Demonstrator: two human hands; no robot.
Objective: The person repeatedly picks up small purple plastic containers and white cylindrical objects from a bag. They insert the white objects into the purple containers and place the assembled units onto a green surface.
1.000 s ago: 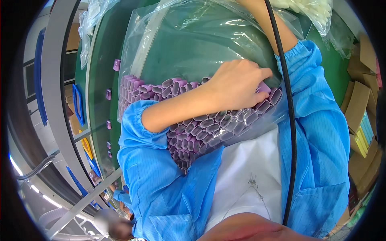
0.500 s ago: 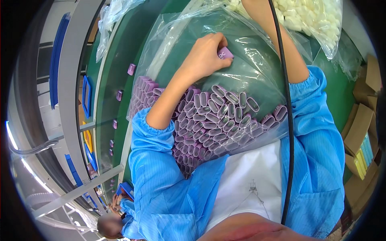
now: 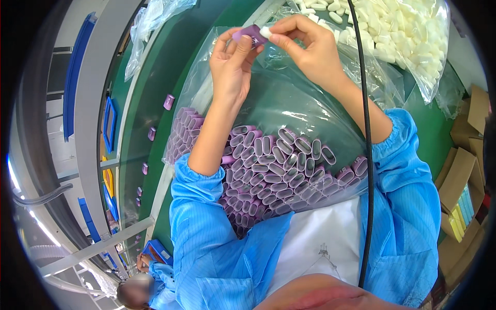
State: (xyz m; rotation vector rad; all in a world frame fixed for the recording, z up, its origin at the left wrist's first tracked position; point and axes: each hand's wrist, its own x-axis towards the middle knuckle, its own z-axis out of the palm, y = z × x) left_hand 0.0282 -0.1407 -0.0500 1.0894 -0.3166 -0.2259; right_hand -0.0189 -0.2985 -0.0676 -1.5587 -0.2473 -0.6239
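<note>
Nearest me, across the lower middle of the frame, a heap of open-ended purple shells [image 3: 269,168] lies in clear plastic film [image 3: 305,98]. Beyond it, at upper centre, my left hand [image 3: 232,64] and right hand [image 3: 316,50] have come together; half a second ago they were apart, the right at the top edge. The left pinches a single shell [image 3: 250,37] between thumb and fingers; the right, finger and thumb nearly closed, holds a small white piece [image 3: 265,32] at its right end. I cannot tell whether it is inserted. Farther, upper right, lie loose pale pieces [image 3: 382,33].
</note>
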